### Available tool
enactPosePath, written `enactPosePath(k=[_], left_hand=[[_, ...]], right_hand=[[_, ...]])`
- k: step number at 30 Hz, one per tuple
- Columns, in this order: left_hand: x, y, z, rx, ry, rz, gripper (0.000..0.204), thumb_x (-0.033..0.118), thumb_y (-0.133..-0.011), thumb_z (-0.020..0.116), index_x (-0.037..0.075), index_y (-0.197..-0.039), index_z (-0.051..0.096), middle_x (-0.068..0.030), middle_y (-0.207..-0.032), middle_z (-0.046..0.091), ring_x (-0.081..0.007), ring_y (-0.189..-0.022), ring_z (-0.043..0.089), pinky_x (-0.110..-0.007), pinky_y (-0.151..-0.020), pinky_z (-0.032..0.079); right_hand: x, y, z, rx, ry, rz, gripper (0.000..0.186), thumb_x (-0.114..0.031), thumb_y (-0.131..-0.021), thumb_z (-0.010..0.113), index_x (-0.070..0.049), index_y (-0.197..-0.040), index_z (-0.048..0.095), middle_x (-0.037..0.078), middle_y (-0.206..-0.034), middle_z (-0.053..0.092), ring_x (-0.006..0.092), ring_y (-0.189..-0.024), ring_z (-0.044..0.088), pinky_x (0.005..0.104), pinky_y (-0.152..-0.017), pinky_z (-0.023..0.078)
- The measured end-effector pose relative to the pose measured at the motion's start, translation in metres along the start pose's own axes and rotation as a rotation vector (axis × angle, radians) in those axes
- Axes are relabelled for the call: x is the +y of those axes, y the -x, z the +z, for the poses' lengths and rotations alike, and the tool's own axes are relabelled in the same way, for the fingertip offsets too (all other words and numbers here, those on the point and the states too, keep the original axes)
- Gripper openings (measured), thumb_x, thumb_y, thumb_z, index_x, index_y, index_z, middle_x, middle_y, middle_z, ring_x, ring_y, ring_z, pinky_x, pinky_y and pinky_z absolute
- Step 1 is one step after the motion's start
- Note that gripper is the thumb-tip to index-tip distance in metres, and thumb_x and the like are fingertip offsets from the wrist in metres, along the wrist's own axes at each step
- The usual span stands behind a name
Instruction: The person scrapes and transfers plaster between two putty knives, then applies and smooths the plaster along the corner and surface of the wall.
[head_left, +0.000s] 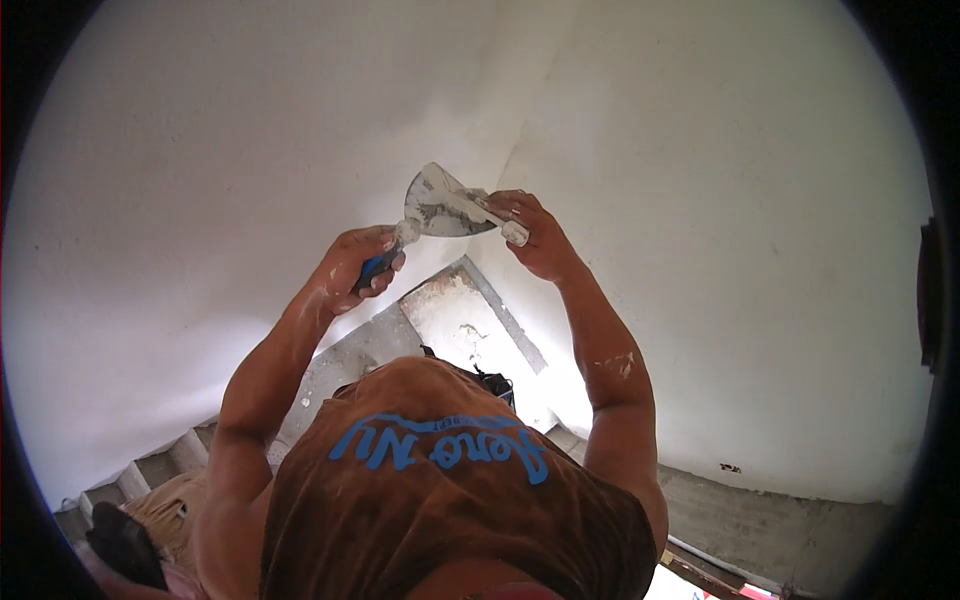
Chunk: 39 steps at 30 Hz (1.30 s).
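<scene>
My left hand [362,268] is closed around the blue-and-black handle of a broad putty knife [428,213]. Its fan-shaped metal blade is tilted up in front of me and smeared with grey-white putty. Closed at the blade's right side, my right hand [535,232] grips a narrow, putty-caked scraper [514,234], whose pale end sticks out below the fingers. The scraper's other end lies against or over the broad blade; putty and fingers hide exactly where they meet. Dried white smears mark my fingers and right forearm.
Two pale walls meet in a corner [515,140] ahead of me. Below are a grey ledge with a whitish patch [455,305] and steps [160,468] at lower left. A small opening [731,468] sits low in the right wall; a dark object [930,295] stands at the far right.
</scene>
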<state>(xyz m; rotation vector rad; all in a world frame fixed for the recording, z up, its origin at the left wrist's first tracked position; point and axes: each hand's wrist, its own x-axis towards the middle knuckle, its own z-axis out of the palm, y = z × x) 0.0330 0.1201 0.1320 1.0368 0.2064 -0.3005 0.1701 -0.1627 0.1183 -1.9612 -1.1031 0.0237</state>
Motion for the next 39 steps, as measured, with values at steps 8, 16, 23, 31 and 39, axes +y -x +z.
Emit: enactPosePath(k=[8,16,23,31,39], left_hand=[[0.008,0.035,0.044,0.065,-0.165,0.311,0.038,0.015,-0.096,0.053,-0.002,-0.130,0.051,-0.0091,-0.084,0.060,-0.0104,-0.054,0.050,-0.022,-0.044,0.038],[-0.023,0.023,0.037,0.169,-1.346,1.026,0.046,0.003,-0.086,0.066,0.001,-0.131,0.056,-0.0168,-0.113,0.061,-0.0273,-0.092,0.062,-0.034,-0.077,0.053],[-0.050,-0.010,0.017,0.109,-1.672,1.079,0.057,0.002,-0.082,0.070,0.004,-0.136,0.052,-0.0111,-0.111,0.058,-0.0285,-0.088,0.060,-0.038,-0.070,0.054],[-0.112,-0.033,-0.069,0.332,-1.856,0.840,0.053,0.015,-0.093,0.056,0.004,-0.143,0.043,-0.0189,-0.109,0.060,-0.0350,-0.094,0.060,-0.043,-0.077,0.055],[-0.168,-0.003,-0.052,0.256,-1.586,0.528,0.057,0.021,-0.092,0.061,0.006,-0.144,0.042,-0.0197,-0.112,0.061,-0.0349,-0.103,0.063,-0.045,-0.090,0.053]], right_hand=[[0.032,0.060,0.019,0.104,-0.315,0.465,0.043,0.004,-0.078,0.057,-0.002,-0.120,0.059,0.013,-0.121,0.062,0.0289,-0.110,0.060,0.0405,-0.103,0.044],[0.007,0.050,0.067,0.439,-1.748,0.462,0.044,-0.022,-0.088,0.055,0.001,-0.125,0.053,0.016,-0.109,0.065,0.0330,-0.097,0.066,0.0490,-0.089,0.054],[0.004,0.046,0.070,0.464,-1.876,0.372,0.045,-0.023,-0.088,0.055,0.000,-0.126,0.053,0.017,-0.111,0.065,0.0337,-0.097,0.066,0.0499,-0.089,0.054],[-0.016,0.038,0.058,0.511,-1.695,0.278,0.042,-0.013,-0.086,0.058,-0.002,-0.126,0.053,0.013,-0.115,0.064,0.0314,-0.104,0.064,0.0466,-0.092,0.053],[-0.081,-0.111,-0.156,0.776,-0.379,-0.012,0.028,-0.024,-0.089,0.070,-0.010,-0.114,0.067,0.011,-0.123,0.065,0.0270,-0.114,0.060,0.0470,-0.097,0.044]])
